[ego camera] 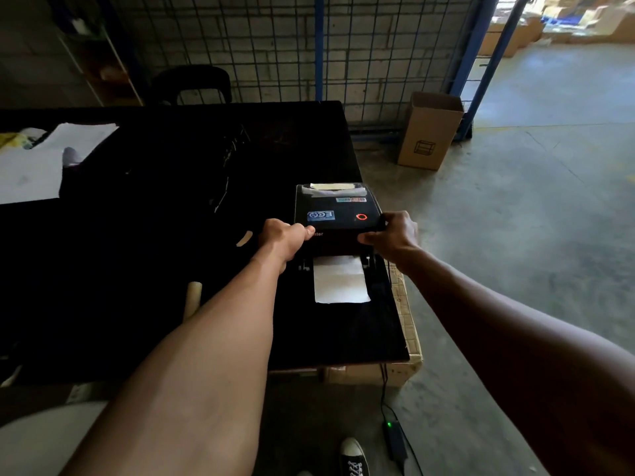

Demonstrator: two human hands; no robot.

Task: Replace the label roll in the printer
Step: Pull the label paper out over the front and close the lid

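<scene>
While the printer (338, 214) sits at the right edge of the black table (154, 255), left hand (283, 237) and right hand (395, 235) grip its opposite sides; label paper (340, 281) protrudes nearside; open floor (515, 242) lies rightward.

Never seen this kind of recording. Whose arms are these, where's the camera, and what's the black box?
No robot here: the single picture comes from a camera worn on a person's head, looking forward and down, so the arms are the wearer's. The black box is a label printer on a dark table, a red ring lit on top. The left hand grips its left side, the right hand its right side. White label paper sticks out of it toward the person. A cardboard tube lies on the table, left of the arms.
</scene>
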